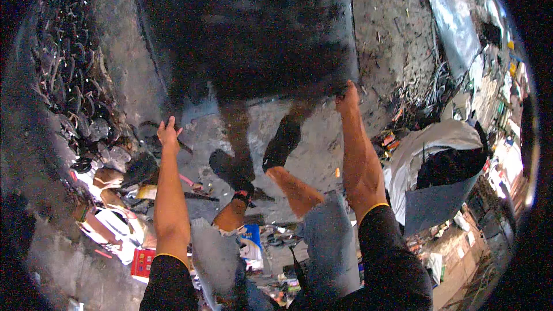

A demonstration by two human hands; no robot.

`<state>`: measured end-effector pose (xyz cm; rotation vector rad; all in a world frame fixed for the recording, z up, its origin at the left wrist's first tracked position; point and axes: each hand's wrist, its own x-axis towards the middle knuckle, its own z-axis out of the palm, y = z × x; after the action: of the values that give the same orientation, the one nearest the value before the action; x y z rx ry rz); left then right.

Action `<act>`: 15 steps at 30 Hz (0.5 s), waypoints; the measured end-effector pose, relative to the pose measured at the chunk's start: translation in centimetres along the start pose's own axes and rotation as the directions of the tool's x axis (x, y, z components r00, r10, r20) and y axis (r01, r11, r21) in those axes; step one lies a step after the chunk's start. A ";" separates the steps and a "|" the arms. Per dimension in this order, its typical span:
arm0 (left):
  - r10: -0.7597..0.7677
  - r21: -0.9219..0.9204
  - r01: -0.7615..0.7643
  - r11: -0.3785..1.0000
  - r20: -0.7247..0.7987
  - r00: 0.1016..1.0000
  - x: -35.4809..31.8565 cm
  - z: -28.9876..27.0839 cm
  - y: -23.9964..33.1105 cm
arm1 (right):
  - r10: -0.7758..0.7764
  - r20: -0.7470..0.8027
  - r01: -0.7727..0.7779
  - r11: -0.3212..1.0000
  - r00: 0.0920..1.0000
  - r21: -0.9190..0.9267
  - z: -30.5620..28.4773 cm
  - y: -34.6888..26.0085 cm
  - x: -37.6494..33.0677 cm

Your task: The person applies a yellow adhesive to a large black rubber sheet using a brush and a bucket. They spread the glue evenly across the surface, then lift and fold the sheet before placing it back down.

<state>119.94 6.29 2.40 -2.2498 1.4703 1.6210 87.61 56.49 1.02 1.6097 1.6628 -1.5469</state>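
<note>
A large dark sheet, its material hard to tell, stretches away from me across the top middle. My right hand is closed on its near right corner, thumb uppermost. Beside the near left corner is my left hand, its fingers apart and nothing visible in them; whether a fingertip touches the edge I cannot make out. Both arms reach forward on either side of my bent legs. Below the sheet's near edge show my feet in dark footwear on the grey floor.
Dark curved scraps are heaped along the left. A rolled pale sheet stands at the right, near a tangle of thin strips. A red box and mixed litter lie low on the left. Another shiny sheet is at the far right.
</note>
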 end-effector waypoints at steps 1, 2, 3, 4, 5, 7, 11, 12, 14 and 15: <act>0.001 -0.019 0.000 1.000 0.008 1.000 -0.3 0.4 0.1 | -0.020 0.084 0.018 1.000 0.996 0.017 -1.4 -1.0 -0.3; 0.003 -0.029 -0.003 1.000 0.008 1.000 -1.1 0.7 0.9 | -0.030 0.169 0.024 0.999 0.985 0.036 -2.8 -0.8 -0.6; 0.004 -0.061 -0.004 0.998 -0.003 1.000 -0.6 0.0 0.5 | -0.006 0.210 -0.011 0.997 0.978 0.077 -2.7 -1.0 -2.2; -0.018 -0.076 0.024 0.997 0.079 0.997 -0.3 -0.9 -0.1 | 0.016 0.249 -0.047 0.992 0.968 0.117 -2.8 -1.6 -4.0; -0.025 -0.084 0.037 0.996 0.141 0.990 0.7 -3.2 -0.5 | 0.043 0.308 -0.097 0.982 0.950 0.162 -1.7 -2.1 -6.1; -0.001 -0.155 0.024 0.988 0.147 0.989 0.1 -3.3 -0.7 | -0.061 0.237 0.035 0.993 0.970 0.112 -1.3 -2.9 -8.5; 0.307 -0.014 -0.307 0.951 0.098 0.947 -2.0 -5.0 0.0 | -0.349 0.280 0.390 0.915 0.894 -0.106 -0.1 -3.9 -12.0; 0.285 -0.201 -0.251 0.947 0.158 0.946 -4.1 -3.5 1.6 | -0.378 0.284 0.433 0.887 0.881 -0.162 -1.1 -4.3 -11.6; 0.269 -0.018 -0.270 0.963 0.142 0.953 -10.9 1.2 5.7 | -0.400 0.247 0.453 0.864 0.883 -0.220 -2.5 -5.6 -10.5; 0.286 0.085 -0.294 0.952 0.096 0.953 -13.3 0.8 7.4 | -0.361 0.237 0.410 0.888 0.902 -0.207 -2.2 -5.2 -11.2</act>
<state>114.03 11.45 15.41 -1.9648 1.8871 1.6437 87.23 54.32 13.37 1.0044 2.0607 -1.5291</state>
